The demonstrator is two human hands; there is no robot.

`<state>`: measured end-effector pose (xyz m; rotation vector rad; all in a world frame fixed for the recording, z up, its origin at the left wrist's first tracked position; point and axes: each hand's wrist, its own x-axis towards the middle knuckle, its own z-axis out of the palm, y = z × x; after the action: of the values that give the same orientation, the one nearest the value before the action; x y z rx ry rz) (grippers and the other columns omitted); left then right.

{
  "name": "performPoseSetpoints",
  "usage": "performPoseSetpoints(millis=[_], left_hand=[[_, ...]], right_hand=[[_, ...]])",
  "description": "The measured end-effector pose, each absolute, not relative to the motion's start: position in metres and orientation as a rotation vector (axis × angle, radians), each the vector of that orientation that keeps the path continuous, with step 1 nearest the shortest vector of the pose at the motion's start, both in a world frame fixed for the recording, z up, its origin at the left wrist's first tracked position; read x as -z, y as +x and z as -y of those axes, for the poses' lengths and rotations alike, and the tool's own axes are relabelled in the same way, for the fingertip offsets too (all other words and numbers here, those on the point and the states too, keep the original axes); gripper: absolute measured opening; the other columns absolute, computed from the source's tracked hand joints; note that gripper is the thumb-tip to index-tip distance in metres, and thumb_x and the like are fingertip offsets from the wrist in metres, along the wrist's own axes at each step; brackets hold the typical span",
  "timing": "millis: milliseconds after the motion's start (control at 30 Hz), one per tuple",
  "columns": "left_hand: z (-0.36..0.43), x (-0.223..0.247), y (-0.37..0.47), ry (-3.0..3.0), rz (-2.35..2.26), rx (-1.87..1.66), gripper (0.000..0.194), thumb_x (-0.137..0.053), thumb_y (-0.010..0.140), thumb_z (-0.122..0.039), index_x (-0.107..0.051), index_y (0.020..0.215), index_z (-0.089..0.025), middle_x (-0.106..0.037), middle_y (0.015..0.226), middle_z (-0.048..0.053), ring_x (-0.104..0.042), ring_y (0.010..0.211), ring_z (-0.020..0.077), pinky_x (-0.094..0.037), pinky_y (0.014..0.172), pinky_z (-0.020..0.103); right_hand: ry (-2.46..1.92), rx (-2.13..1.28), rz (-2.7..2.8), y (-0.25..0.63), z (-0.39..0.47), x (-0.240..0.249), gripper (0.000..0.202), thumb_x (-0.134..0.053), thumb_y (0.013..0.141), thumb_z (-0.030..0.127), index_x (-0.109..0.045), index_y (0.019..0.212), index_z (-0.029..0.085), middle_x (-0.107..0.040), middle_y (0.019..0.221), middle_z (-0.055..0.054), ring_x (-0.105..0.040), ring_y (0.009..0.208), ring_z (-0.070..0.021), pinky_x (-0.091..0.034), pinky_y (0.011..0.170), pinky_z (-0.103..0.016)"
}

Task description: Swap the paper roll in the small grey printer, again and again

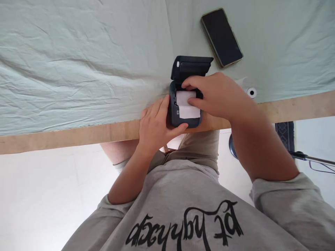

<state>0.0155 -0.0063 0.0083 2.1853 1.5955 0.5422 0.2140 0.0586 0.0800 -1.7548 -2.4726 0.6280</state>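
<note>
A small dark portable receipt printer [186, 122] lies at the table's near edge, its hinged lid [192, 65] raised and tilted back. A white paper roll [188, 111] sits in its compartment, with a loose flap of paper over the printer's near side. My left hand [155, 127] steadies the printer, fingers along its left side and thumb on its near edge. From the right, my right hand [214, 94] reaches into the compartment. Its thumb presses on the paper and its index finger curls at the roll's far side, under the lid.
Beyond the printer, to the right, lies a dark phone [222, 37] in a case. Another small white paper roll [251, 92] stands near the table edge, beside my right forearm. A pale green cloth [86, 66] with wrinkles covers the table, leaving a wooden edge [115, 131] bare.
</note>
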Motion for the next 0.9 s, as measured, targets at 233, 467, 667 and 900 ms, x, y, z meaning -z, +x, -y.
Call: performPoseSetpoints(millis=[233, 467, 667, 900], left_hand=[[0.006, -0.005, 0.006, 2.240, -1.427, -0.656, 0.103, -0.008, 0.095, -0.085, -0.042, 0.155, -0.009, -0.060, 0.145, 0.023, -0.061, 0.127, 0.0382, -0.041, 0.098, 0.043], [0.007, -0.006, 0.007, 2.246, -1.434, -0.666, 0.103, -0.006, 0.097, -0.082, -0.046, 0.152, -0.005, -0.061, 0.143, 0.024, -0.062, 0.125, 0.0379, -0.041, 0.097, 0.043], [0.006, -0.005, 0.007, 2.267, -1.455, -0.584, 0.087, -0.034, 0.096, -0.073, -0.042, 0.155, -0.008, -0.058, 0.147, 0.023, -0.058, 0.130, 0.0425, -0.043, 0.100, 0.049], [0.005, -0.005, 0.010, 2.260, -1.489, -0.583, 0.083, -0.045, 0.093, -0.065, -0.043, 0.153, -0.009, -0.059, 0.147, 0.023, -0.057, 0.132, 0.0431, -0.043, 0.103, 0.051]], right_hand=[[-1.838, -0.577, 2.639, 0.202, -0.069, -0.103, 0.032, -0.062, 0.079, 0.018, -0.070, 0.108, 0.027, -0.074, 0.090, -0.004, -0.060, 0.077, -0.0226, -0.034, 0.062, -0.032], [-1.345, -0.930, 1.248, 0.267, -0.030, -0.114, 0.030, -0.064, 0.064, 0.028, -0.065, 0.094, 0.029, -0.067, 0.086, 0.004, -0.036, 0.050, -0.0067, -0.017, 0.048, -0.028], [-1.474, -0.806, 0.806, 0.351, -0.001, -0.056, 0.027, -0.055, 0.046, 0.033, -0.052, 0.073, 0.027, -0.042, 0.073, 0.000, -0.039, 0.057, -0.0118, -0.021, 0.051, -0.031], [-1.787, -0.147, 0.997, 0.367, -0.014, -0.014, 0.017, -0.059, 0.074, 0.026, -0.044, 0.081, 0.025, -0.046, 0.075, 0.004, -0.045, 0.061, -0.0095, -0.046, 0.060, -0.032]])
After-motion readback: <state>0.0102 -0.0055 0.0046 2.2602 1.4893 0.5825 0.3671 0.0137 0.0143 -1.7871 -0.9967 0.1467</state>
